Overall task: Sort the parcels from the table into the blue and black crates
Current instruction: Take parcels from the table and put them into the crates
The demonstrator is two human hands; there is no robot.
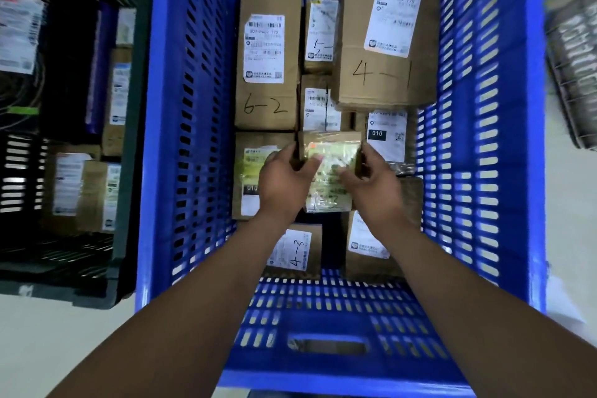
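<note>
Reaching into the blue crate (181, 139), the left hand (284, 181) and the right hand (374, 186) grip opposite sides of a small taped parcel (332, 158), fingers curled round its edges, above other boxes lying inside. The black crate (64, 287) stands just left, holding more parcels.

I count two crates: one blue crate (193, 107) filling the centre of the frame, one black crate (58, 284) at the left edge. The blue one holds about ten cardboard parcels (268, 58), including the one held parcel (332, 155); overlaps hide the exact number. The black one shows at least five. Two hands: a left hand (284, 184) and a right hand (374, 191).
</note>
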